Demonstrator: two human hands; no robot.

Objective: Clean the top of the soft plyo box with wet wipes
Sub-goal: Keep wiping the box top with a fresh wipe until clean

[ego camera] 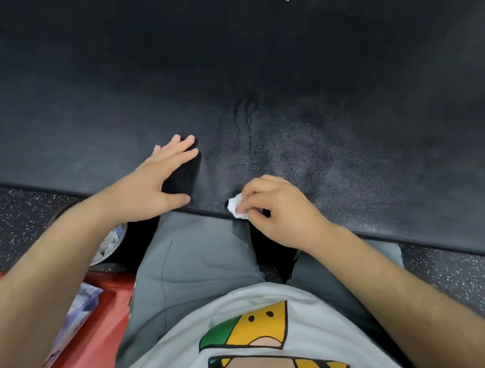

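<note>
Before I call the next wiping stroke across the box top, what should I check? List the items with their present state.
1. Wipe in the right hand: ok, crumpled and pinched by the fingertips.
2. Wipe on the plyo box top: ok, it appears to touch at the near edge.
3. Left hand bracing: ok, flat on the top, fingers spread.
4. Path ahead: ok, nothing lies on it, only a wrinkle in the cover.
5. Wipe wet enough: cannot tell.
6. Far part of the top cleaned: cannot tell.
</note>
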